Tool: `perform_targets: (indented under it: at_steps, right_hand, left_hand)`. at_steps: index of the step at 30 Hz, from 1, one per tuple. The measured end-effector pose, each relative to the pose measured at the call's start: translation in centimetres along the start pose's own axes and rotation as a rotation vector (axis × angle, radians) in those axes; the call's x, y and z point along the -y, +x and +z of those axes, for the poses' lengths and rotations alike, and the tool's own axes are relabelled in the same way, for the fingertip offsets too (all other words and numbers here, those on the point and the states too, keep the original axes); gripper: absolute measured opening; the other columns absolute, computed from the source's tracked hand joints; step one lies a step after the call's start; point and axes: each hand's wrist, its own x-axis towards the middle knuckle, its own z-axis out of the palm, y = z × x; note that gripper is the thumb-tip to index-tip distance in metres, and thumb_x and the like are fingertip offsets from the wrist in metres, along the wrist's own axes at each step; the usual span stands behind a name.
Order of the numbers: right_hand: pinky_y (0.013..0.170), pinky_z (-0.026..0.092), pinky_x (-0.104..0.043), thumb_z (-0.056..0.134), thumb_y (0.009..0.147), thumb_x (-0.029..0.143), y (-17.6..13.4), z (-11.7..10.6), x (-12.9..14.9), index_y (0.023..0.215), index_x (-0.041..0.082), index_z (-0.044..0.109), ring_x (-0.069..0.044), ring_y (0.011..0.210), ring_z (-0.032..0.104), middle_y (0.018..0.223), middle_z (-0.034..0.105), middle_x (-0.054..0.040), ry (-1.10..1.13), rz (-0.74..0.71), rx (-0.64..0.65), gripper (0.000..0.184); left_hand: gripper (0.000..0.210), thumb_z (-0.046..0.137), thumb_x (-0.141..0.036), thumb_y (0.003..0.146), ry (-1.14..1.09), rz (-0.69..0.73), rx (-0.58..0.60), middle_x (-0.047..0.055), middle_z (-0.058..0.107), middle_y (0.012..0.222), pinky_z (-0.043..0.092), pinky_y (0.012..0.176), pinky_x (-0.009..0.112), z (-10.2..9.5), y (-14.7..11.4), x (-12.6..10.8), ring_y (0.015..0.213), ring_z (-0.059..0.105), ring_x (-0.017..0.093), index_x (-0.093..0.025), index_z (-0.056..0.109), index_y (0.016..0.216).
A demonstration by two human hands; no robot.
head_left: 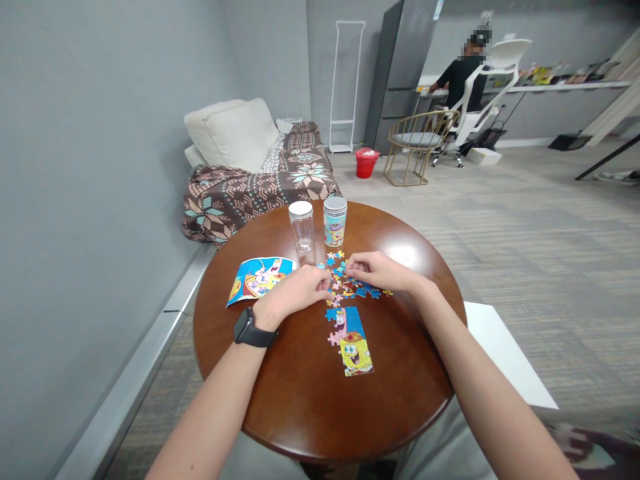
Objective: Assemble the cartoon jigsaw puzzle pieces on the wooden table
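Loose jigsaw puzzle pieces (345, 287), mostly blue, pink and yellow, lie in a pile mid-table. My left hand (303, 290), with a black watch on the wrist, reaches the pile's left side, fingers curled and pressed together. At the pile's upper right, my right hand (375, 269) has its fingertips pinched together. Whatever either hand may hold is too small or hidden to make out. Nearer me lies a partly joined puzzle (356, 350) showing a yellow cartoon sponge and a pink figure. A curled picture sheet (260, 277) with a similar cartoon lies left, partly behind my left hand.
Behind the pile stand a clear jar (303, 230) with a white lid and a cartoon-printed can (335, 223). All rest on a round brown table (300, 400). Beyond are a covered sofa (300, 167), a red bin (367, 163), a gold-framed chair (420, 140) and a person (460, 83).
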Motion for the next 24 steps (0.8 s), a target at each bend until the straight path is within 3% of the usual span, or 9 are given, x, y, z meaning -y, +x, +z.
perform_targets:
  at_steps: [4,6,9,12,20,24]
  right_hand:
    - [0.050,0.040,-0.022,0.051,0.084,0.047,-0.4,-0.5,0.0,0.079,0.015,0.061,-0.010,0.049,0.051,0.056,0.059,0.0009,0.054,0.104,0.017,0.034]
    - [0.044,0.040,-0.023,0.044,0.085,0.055,-0.6,-0.8,-0.1,0.065,0.015,0.059,-0.010,0.039,0.049,0.046,0.057,0.0000,0.100,0.207,0.118,0.048]
    - [0.036,0.039,-0.022,0.036,0.084,0.066,-0.7,-1.0,-0.3,0.045,0.016,0.052,-0.009,0.031,0.047,0.039,0.056,-0.0042,0.145,0.328,0.371,0.065]
    - [0.035,0.040,-0.022,0.040,0.081,0.069,-0.7,-0.8,-0.6,0.045,0.015,0.053,-0.011,0.034,0.052,0.043,0.060,-0.0064,0.194,0.361,0.456,0.066]
    - [0.048,0.042,-0.021,0.042,0.086,0.060,-0.1,-0.4,-0.8,0.069,0.015,0.058,-0.010,0.046,0.054,0.055,0.061,-0.0007,0.133,0.150,0.109,0.050]
    - [0.060,0.042,-0.023,0.035,0.092,0.048,0.3,-0.6,-1.5,0.070,0.016,0.060,-0.012,0.056,0.055,0.062,0.062,-0.0017,-0.039,0.166,-0.191,0.046]
  left_hand:
    - [0.022,0.059,-0.033,0.080,0.014,0.020,-0.013,-0.002,0.053,0.064,0.029,0.054,0.024,0.2,0.1,0.3,0.056,0.046,0.011,-0.017,0.051,0.067]
    - [0.023,0.060,-0.035,0.080,0.008,0.033,-0.009,-0.002,0.054,0.066,0.029,0.054,0.024,0.2,0.2,0.3,0.058,0.047,0.011,-0.018,0.051,0.069]
    - [0.025,0.062,-0.038,0.079,-0.001,0.025,0.012,-0.002,0.054,0.067,0.030,0.055,0.024,0.1,0.1,0.3,0.060,0.048,0.012,-0.018,0.050,0.069]
    - [0.024,0.061,-0.037,0.079,0.031,0.019,-0.008,-0.002,0.054,0.069,0.030,0.056,0.025,0.1,0.1,0.3,0.062,0.049,0.013,-0.018,0.050,0.070]
    - [0.016,0.049,-0.032,0.089,0.207,0.015,-0.114,0.003,0.059,0.084,0.038,0.066,0.029,0.5,0.3,0.1,0.075,0.055,0.018,-0.018,0.052,0.082]
    - [0.018,0.049,-0.034,0.089,0.260,0.025,-0.189,0.007,0.060,0.095,0.042,0.079,0.032,0.3,0.2,0.5,0.089,0.056,0.021,-0.017,0.054,0.092]
